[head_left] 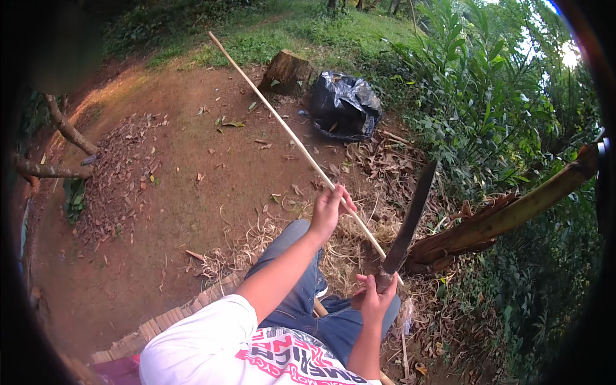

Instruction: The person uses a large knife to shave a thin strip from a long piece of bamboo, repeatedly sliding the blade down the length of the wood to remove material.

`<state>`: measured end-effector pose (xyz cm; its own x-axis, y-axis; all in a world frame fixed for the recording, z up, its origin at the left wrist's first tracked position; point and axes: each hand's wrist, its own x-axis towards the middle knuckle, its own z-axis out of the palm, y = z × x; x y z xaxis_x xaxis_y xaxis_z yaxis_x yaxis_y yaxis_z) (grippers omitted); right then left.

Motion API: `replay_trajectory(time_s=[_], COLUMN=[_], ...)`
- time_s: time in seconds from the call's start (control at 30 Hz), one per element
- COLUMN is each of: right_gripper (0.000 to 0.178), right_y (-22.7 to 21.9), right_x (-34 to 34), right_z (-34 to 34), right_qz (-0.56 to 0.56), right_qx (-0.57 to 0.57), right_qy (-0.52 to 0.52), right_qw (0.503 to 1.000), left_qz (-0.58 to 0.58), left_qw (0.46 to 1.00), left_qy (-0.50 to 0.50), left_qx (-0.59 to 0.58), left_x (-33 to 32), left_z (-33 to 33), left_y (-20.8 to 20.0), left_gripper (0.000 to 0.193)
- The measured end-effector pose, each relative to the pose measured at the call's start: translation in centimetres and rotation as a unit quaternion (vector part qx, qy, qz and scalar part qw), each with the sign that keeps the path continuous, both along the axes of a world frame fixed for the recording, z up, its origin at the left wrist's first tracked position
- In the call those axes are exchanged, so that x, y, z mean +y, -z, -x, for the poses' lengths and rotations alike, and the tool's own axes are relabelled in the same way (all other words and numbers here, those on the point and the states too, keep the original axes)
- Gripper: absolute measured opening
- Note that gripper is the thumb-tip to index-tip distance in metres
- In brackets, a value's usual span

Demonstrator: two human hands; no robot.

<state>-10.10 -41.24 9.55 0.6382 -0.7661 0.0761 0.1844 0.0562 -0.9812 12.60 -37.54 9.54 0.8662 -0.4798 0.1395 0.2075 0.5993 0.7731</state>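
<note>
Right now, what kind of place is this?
Outdoors, likely a garden or grove clearing: bare dirt strewn with dry leaves, a tree stump, dense green plants. The hands work a long stick with a machete.

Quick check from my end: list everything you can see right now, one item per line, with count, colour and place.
long thin stick: one, pale tan, running from far upper left down to the lap
machete: one, dark blade, pointing up, right of the stick
tree stump: one, brown, far edge of the bare ground
plastic bag: one, black, right of the stump
shavings: a heap, straw-coloured, on the ground around the knees
dry leaves: a pile, brown, on the left
cut trunk: one, brown, lying at right among green plants
left hand: gripping the stick
right hand: gripping the machete handle
</note>
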Motion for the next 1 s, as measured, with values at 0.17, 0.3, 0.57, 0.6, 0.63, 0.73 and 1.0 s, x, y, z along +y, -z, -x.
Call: replay_trajectory(time_s=[0.17, 0.3, 0.57, 0.6, 0.63, 0.73, 1.0], right_gripper=[0.057, 0.035, 0.022, 0.022, 0.023, 0.025, 0.037], right_y=[2.2, 5.1, 3.4, 2.7, 1.9, 1.2, -0.9], right_x=[-0.8, -0.8, -1.9, -2.2, -2.2, -3.0, -5.3], right_z=[0.2, 2.0, 4.4, 4.6, 4.4, 4.5, 3.2], right_qz=[-0.006, -0.049, -0.030, -0.019, -0.016, 0.029, 0.357], right_qx=[0.022, 0.060, 0.105, 0.106, 0.104, 0.075, 0.058], right_qy=[0.029, 0.038, 0.054, 0.047, 0.078, 0.060, 0.079], right_qw=[0.999, 0.996, 0.993, 0.993, 0.991, 0.995, 0.929], left_qz=[-0.025, -0.004, 0.002, -0.002, -0.022, -0.086, -0.355], left_qw=[0.999, 0.998, 0.999, 0.999, 1.000, 0.995, 0.910], left_qy=[0.028, 0.058, 0.039, 0.033, 0.018, 0.041, 0.187], left_qx=[0.003, -0.012, -0.004, -0.011, 0.009, -0.025, -0.104], left_x=[0.3, 0.7, 2.7, 3.1, 3.4, 5.3, 15.2], left_z=[2.6, 3.1, -1.8, -2.7, -3.6, -6.2, -3.7], left_y=[2.5, 4.2, -2.3, -3.7, -4.7, -7.7, -3.2], left_gripper=[0.033, 0.034, 0.039, 0.039, 0.040, 0.041, 0.045])
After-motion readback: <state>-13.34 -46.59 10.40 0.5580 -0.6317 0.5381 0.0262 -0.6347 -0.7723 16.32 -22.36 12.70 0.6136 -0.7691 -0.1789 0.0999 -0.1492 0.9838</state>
